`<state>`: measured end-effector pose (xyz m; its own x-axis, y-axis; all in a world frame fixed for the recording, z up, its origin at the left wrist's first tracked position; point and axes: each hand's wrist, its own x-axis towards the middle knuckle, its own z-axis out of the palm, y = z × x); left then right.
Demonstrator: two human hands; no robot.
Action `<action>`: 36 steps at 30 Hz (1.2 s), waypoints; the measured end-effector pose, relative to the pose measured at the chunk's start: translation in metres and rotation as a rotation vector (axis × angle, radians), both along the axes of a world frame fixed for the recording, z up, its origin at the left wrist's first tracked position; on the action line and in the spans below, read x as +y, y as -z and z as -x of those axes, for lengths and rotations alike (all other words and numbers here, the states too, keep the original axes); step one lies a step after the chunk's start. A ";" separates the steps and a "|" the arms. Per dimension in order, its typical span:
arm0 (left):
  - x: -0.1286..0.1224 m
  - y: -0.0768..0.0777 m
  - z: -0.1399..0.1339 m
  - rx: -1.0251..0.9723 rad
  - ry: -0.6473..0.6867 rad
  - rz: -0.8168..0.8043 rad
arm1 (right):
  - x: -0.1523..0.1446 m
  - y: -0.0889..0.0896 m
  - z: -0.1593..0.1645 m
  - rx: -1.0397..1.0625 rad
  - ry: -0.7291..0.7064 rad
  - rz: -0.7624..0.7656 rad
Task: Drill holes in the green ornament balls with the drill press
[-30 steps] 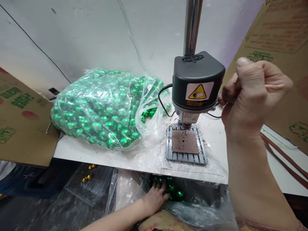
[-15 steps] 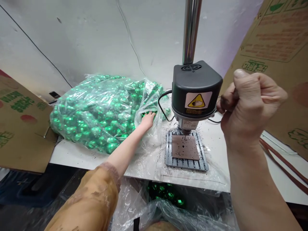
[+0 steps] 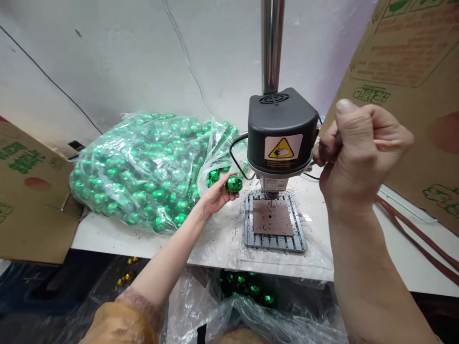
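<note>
Head view — left hand is clamping fingers on a green ball — right hand, fingers together, is flanking the drill.

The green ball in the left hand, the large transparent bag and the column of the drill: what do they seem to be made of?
Green ball: probably plastic with a mirror-like metallic coating; its small flat facets shine, but glass is possible.
Transparent bag: thin, glossy plastic film; it wrinkles and shows the green inside.
Column: apparently metal, polished or chromed; bright reflections run along it.
</note>
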<state>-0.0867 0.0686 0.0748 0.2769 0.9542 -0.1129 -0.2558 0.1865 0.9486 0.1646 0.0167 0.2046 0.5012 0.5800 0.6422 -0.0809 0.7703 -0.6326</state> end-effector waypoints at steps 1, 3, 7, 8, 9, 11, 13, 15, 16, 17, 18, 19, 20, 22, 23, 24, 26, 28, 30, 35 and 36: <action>-0.011 0.003 -0.005 -0.071 0.012 0.031 | 0.000 0.000 0.000 0.001 -0.001 -0.003; -0.028 0.012 -0.014 -0.120 0.029 0.062 | 0.000 -0.001 0.000 0.006 -0.004 -0.002; -0.043 0.035 -0.030 0.027 0.015 0.000 | 0.000 -0.002 0.001 0.028 -0.011 0.013; -0.044 0.041 -0.033 0.079 0.003 -0.035 | 0.001 -0.002 0.001 0.031 -0.010 0.014; -0.044 0.047 -0.037 0.123 -0.009 -0.073 | 0.001 -0.002 0.001 0.032 -0.006 0.015; -0.043 0.057 -0.043 0.174 -0.020 -0.140 | 0.001 -0.002 0.001 0.025 0.003 0.013; -0.042 0.064 -0.049 0.192 -0.006 -0.174 | 0.002 -0.001 0.001 0.013 0.008 0.008; -0.042 0.067 -0.052 0.218 0.021 -0.185 | 0.002 0.000 0.000 0.005 0.009 -0.001; -0.042 0.068 -0.054 0.237 0.038 -0.186 | 0.002 0.000 0.000 0.004 0.011 -0.003; -0.042 0.068 -0.055 0.256 0.055 -0.187 | 0.002 0.000 0.000 0.006 0.014 -0.002; -0.042 0.068 -0.056 0.273 0.070 -0.188 | 0.003 0.000 0.000 0.010 0.014 0.004; -0.042 0.068 -0.057 0.290 0.080 -0.190 | 0.003 0.000 0.000 0.014 0.015 0.009; -0.042 0.068 -0.058 0.305 0.085 -0.193 | 0.003 0.000 0.000 0.017 0.015 0.013; -0.042 0.069 -0.061 0.332 0.084 -0.198 | 0.004 0.000 0.000 0.017 0.021 0.016; -0.042 0.069 -0.062 0.342 0.080 -0.201 | 0.004 0.000 0.000 0.015 0.024 0.017; -0.042 0.070 -0.063 0.348 0.075 -0.203 | 0.004 0.000 0.000 0.013 0.027 0.018; -0.041 0.070 -0.066 0.350 0.072 -0.207 | 0.004 0.000 0.000 0.010 0.026 0.021; -0.040 0.070 -0.068 0.362 0.070 -0.217 | 0.004 0.000 0.000 0.012 0.027 0.019; -0.041 0.068 -0.069 0.394 0.064 -0.242 | 0.004 0.000 0.000 0.014 0.030 0.014; -0.046 0.064 -0.077 0.549 0.013 -0.387 | 0.004 -0.001 0.001 0.031 0.012 0.012; -0.048 0.065 -0.079 0.584 -0.008 -0.434 | 0.005 -0.001 0.001 0.032 0.009 0.011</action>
